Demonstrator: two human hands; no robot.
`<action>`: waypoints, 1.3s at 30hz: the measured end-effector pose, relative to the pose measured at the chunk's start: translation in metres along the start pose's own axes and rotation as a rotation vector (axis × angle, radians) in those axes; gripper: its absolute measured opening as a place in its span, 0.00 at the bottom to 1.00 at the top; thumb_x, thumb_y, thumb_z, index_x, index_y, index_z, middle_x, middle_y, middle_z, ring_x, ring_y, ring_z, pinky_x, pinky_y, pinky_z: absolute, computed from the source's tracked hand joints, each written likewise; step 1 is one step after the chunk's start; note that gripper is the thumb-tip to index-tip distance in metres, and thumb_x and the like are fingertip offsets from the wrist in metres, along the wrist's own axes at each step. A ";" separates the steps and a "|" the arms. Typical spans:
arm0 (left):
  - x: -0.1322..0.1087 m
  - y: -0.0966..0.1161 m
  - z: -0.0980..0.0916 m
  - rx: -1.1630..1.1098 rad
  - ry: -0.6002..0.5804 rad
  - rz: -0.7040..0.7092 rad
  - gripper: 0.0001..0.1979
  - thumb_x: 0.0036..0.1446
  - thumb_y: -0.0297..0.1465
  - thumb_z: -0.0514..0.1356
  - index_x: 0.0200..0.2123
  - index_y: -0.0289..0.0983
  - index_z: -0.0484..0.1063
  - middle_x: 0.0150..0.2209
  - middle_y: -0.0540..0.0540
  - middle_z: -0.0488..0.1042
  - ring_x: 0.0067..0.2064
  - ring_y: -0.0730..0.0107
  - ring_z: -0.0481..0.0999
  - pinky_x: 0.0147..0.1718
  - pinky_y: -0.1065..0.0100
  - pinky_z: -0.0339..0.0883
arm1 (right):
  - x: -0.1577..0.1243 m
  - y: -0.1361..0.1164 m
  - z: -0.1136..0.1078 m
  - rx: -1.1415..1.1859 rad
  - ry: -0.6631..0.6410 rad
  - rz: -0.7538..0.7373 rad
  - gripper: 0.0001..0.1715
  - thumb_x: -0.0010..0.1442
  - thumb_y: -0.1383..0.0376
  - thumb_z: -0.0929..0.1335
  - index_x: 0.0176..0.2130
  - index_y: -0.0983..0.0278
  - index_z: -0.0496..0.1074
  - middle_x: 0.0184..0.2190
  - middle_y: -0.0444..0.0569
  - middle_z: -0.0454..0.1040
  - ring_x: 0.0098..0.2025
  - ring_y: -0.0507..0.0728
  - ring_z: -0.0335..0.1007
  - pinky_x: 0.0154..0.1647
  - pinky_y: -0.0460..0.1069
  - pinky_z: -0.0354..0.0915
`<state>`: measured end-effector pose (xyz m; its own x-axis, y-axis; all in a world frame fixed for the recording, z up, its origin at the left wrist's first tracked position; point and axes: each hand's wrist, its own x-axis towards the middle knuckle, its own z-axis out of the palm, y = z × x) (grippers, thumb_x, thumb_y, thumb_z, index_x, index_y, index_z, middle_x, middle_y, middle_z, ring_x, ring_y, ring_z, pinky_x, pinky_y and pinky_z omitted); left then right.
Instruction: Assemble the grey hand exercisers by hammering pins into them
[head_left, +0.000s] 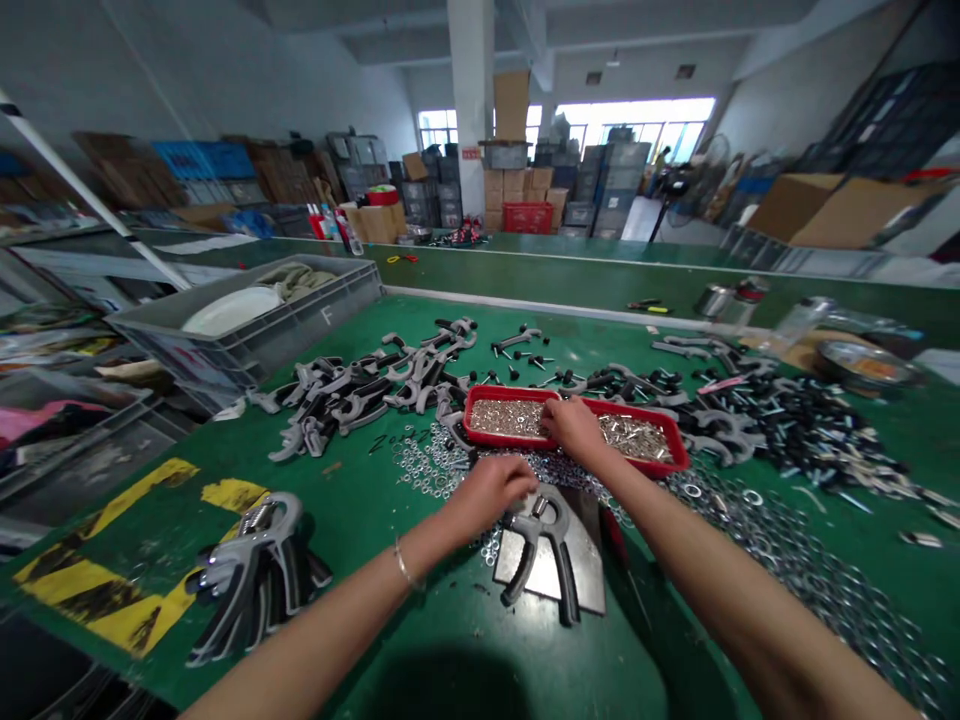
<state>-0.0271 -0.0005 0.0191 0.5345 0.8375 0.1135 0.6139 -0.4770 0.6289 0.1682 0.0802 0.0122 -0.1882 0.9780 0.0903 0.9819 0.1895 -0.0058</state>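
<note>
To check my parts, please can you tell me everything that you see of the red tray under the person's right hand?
The red tray is shallow and rectangular, of what looks like plastic, and lies flat on the green work table. Both ends hold heaps of small silver metal pieces, too small to name exactly. The right hand covers the middle of the tray, so any divider there is hidden. Loose steel washers and black-and-grey grip parts lie close around it.
</note>
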 end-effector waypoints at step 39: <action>-0.066 -0.001 0.051 0.182 0.013 0.204 0.16 0.68 0.28 0.52 0.55 0.43 0.70 0.52 0.45 0.73 0.53 0.60 0.68 0.52 0.58 0.59 | -0.159 0.032 -0.017 1.331 -0.050 0.307 0.18 0.54 0.52 0.73 0.33 0.63 0.72 0.29 0.47 0.76 0.31 0.56 0.75 0.36 0.54 0.74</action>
<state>-0.0335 -0.0691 -0.0286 0.6509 0.7221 0.2343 0.5892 -0.6751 0.4438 0.2303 -0.0705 0.0148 0.0028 0.9923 -0.1239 0.2253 -0.1214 -0.9667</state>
